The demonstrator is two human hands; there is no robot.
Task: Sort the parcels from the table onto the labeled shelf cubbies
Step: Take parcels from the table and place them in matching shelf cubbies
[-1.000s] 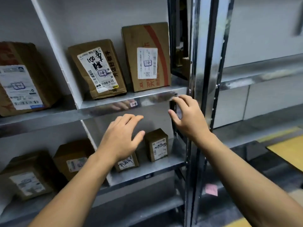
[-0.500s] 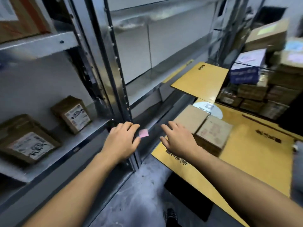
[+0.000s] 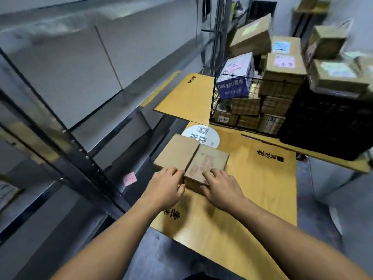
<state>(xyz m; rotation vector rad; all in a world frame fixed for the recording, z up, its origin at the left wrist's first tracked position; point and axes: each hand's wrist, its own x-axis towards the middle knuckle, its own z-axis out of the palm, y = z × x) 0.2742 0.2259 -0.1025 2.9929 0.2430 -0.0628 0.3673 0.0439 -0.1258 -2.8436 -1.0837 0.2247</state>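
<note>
Two brown cardboard parcels lie side by side on the yellow table [image 3: 262, 190]. The right parcel [image 3: 210, 164] carries faded red print on top; the left parcel [image 3: 178, 152] is plain. My left hand [image 3: 164, 186] reaches the near left corner of the printed parcel, fingers on its top edge and thumb at its front. My right hand [image 3: 220, 185] lies on the parcel's near right part, fingers spread over the top and thumb down the front face. Whether either hand really grips the parcel is unclear.
A metal shelf rack [image 3: 84, 158] with a pink sticky note [image 3: 129, 178] stands on the left. Behind the table a wire basket [image 3: 242, 110] and a black crate [image 3: 327, 126] hold several stacked parcels. A round white sticker [image 3: 203, 135] lies beyond the two parcels.
My view has swung from the shelf cubbies to the table. Both hands moved away from the shelf and onto the printed parcel.
</note>
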